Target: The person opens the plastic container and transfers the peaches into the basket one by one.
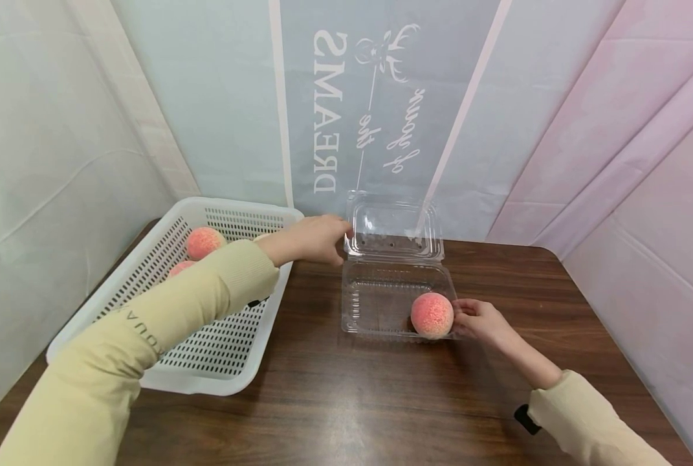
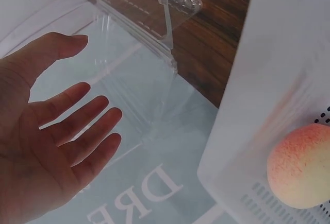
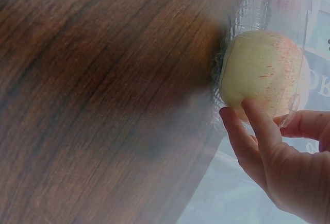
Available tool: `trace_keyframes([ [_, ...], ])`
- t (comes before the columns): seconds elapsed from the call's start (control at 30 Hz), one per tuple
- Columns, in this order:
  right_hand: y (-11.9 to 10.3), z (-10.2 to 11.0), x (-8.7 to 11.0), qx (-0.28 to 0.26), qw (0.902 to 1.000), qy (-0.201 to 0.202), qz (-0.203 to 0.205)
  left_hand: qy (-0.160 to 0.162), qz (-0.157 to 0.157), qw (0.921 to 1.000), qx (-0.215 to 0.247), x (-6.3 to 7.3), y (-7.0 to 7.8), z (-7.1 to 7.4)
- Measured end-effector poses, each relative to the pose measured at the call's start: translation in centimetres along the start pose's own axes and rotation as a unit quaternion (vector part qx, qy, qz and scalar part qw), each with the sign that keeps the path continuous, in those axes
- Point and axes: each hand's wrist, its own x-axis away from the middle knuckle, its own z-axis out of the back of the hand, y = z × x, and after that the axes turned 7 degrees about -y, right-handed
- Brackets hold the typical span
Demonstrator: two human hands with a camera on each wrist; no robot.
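Observation:
A clear plastic clamshell container [image 1: 375, 307] lies open on the table, its lid [image 1: 389, 223] leaning back against the wall cloth. One pink and yellow peach [image 1: 432, 316] sits in its front right corner, seen pale-side on in the right wrist view. My right hand [image 1: 483, 323] pinches the container's right rim beside that peach, thumb at the edge and fingers along the outer wall. At the lid's left edge is my left hand [image 1: 317, 238], its fingers loosely spread around nothing in the left wrist view [image 2: 67, 131]; whether a fingertip touches the lid, I cannot tell.
To the left stands a white slotted plastic basket [image 1: 273, 336] holding peaches [image 1: 205, 243], partly hidden under my left sleeve [image 1: 177, 310]. Printed cloth [image 1: 393, 97] hangs behind the brown wooden table [image 1: 334, 401] and along both sides.

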Motion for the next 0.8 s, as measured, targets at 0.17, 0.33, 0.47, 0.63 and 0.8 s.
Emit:
trace_keyframes([
  [0.17, 0.0, 0.0, 0.0, -0.001, 1.0000, -0.001, -0.002, 0.000, 0.002, 1.0000, 0.004, -0.2, 0.4, 0.0],
  [0.33, 0.0, 0.0, 0.0, 0.003, 1.0000, 0.000, -0.004, -0.005, 0.006, 0.9998, 0.016, -0.4, 0.7, 0.0],
  [0.47, 0.0, 0.0, 0.0, 0.003, 1.0000, -0.001, -0.003, -0.004, 0.011, 0.9997, 0.023, -0.5, 0.8, 0.0],
  [0.63, 0.0, 0.0, 0.0, 0.006, 1.0000, 0.001, -0.004, -0.002, 0.006, 0.9998, 0.021, -0.7, 1.1, -0.1],
  [0.8, -0.1, -0.1, 0.1, 0.011, 0.9999, 0.003, -0.002, 0.000, 0.009, 0.9994, 0.033, -0.9, 1.5, 0.0],
])
